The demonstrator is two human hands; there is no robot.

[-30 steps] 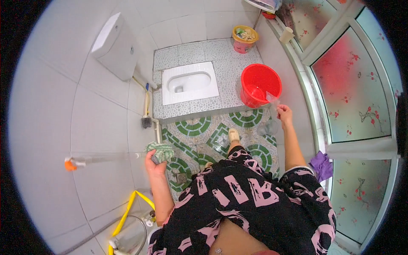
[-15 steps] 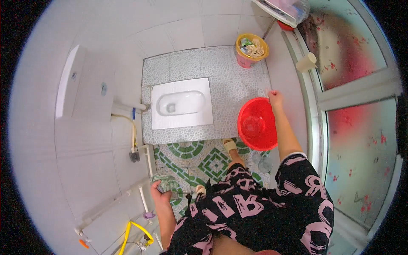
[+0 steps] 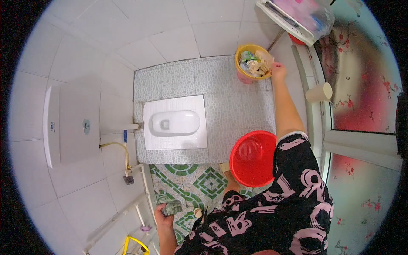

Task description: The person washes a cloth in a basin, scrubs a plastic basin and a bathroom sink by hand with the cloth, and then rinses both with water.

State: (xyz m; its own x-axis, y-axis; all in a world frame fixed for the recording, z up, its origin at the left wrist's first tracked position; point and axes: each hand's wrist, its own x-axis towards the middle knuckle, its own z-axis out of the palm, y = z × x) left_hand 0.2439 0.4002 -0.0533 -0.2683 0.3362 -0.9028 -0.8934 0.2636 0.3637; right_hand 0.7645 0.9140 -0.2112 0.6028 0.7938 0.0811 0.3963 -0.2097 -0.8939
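Note:
Low on the left, my left hand (image 3: 163,215) is closed around a crumpled grey-green cloth (image 3: 172,207). My right hand (image 3: 278,70) reaches far forward to the right rim of a yellow-rimmed bin (image 3: 244,77), its fingers pinched together. Crumpled paper and wrappers (image 3: 253,63) fill the bin. Beside the fingertips is something pale and thin; whether the fingers hold it is hard to make out. Below my right forearm a red basin (image 3: 251,163) stands, partly covered by my sleeve.
A white squat toilet (image 3: 175,122) is set in the raised pebble-pattern floor (image 3: 238,110). The step drops to green-patterned tiles (image 3: 214,183). A cistern (image 3: 70,127) and pipes line the left wall. At right are a paper roll (image 3: 318,92), glass door panels and a white rack (image 3: 289,23).
My right hand has moved forward from above the red basin to the bin's rim. My left hand still holds the cloth. The whole view has shifted, with the floor things lower in it.

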